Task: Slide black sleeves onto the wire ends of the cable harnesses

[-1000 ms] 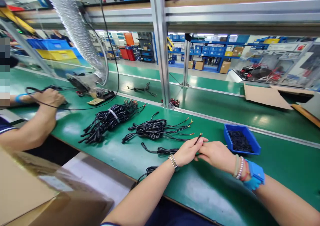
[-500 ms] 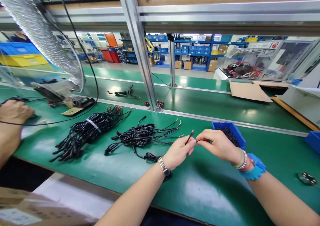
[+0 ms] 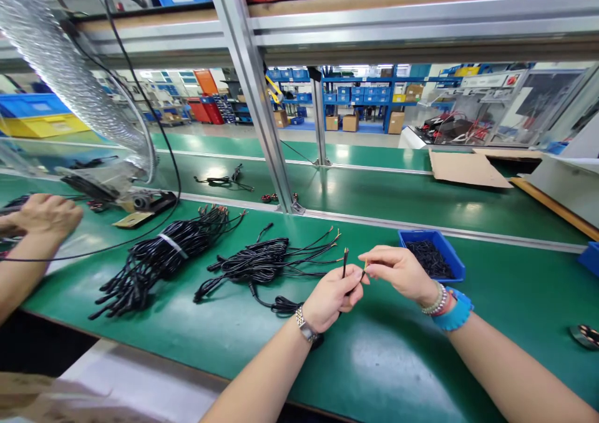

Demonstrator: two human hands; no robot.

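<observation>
My left hand is closed around a thin black cable whose stripped end sticks up above my fingers. My right hand pinches the tip of one of that cable's wires, close beside my left hand. The cable's coiled rest lies on the green bench under my left wrist. A small blue tray of black parts sits just behind my right hand. A loose bundle of black cables lies to the left of my hands.
A larger tied bundle of black cables lies further left. Another person's hand works at the far left beside a silver hose and a fixture. An aluminium post stands behind; cardboard lies at the back right.
My hands have drawn slightly nearer and lower, and the cable end now points more upright. The view has shifted a little; the other person's hand has moved right.
</observation>
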